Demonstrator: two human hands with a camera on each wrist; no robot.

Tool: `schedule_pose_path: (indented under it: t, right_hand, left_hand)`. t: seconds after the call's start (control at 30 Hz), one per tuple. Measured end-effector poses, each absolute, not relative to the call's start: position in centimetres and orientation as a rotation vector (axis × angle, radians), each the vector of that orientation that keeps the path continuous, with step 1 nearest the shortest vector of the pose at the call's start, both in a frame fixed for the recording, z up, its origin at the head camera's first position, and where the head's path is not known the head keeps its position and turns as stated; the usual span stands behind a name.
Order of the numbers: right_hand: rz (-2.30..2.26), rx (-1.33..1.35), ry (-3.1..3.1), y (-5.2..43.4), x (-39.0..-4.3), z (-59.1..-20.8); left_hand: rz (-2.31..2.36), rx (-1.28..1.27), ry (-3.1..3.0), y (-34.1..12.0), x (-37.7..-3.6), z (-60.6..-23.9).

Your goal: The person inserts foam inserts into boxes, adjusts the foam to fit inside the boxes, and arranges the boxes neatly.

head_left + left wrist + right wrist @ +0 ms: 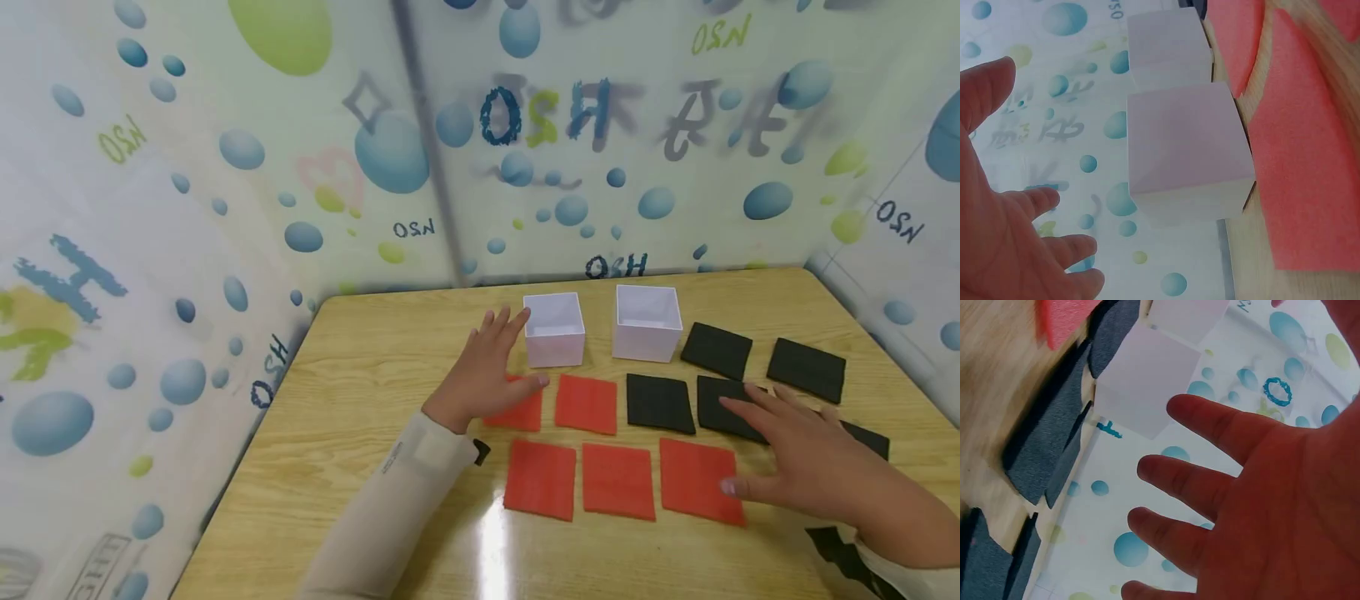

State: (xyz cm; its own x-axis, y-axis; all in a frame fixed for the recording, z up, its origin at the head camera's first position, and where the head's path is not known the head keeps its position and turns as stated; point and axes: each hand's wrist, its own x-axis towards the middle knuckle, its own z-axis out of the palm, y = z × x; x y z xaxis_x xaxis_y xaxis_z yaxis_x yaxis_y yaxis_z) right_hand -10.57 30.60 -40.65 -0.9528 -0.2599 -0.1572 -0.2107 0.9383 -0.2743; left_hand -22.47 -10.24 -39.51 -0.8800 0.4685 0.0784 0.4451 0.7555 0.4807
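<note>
With fingers spread, my left hand (487,373) hovers beside the left white box (556,351), over a partly hidden red foam-like square (521,414). My right hand (813,457), its fingers apart too, is over the right side of the table, overlapping a black square (726,405) and a corner of the red square (693,475). Neither palm holds anything, as the left wrist view's hand (1004,212) and the right wrist view's hand (1266,506) show. More red squares (542,479) and black squares (660,402) lie flat in rough rows.
A second open-topped white box (647,342) stands right of the first, near the table's back edge. Black squares (806,368) lie at the back right. The wooden table (360,400) meets a patterned curtain (570,208) behind and at both sides.
</note>
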Motion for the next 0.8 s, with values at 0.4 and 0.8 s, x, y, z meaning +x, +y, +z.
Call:
schedule_pose_path:
  t: [0.4, 0.8]
  right_hand:
    - [-0.410, -0.369, 2.851, 30.6, -11.2, -41.9]
    - [-0.371, -0.313, 2.793, 29.9, -11.6, -41.9]
  left_hand:
    - [0.950, 0.630, 2.856, -9.1, -24.6, -39.3]
    - [1.124, 0.574, 2.797, -7.7, -26.1, -38.6]
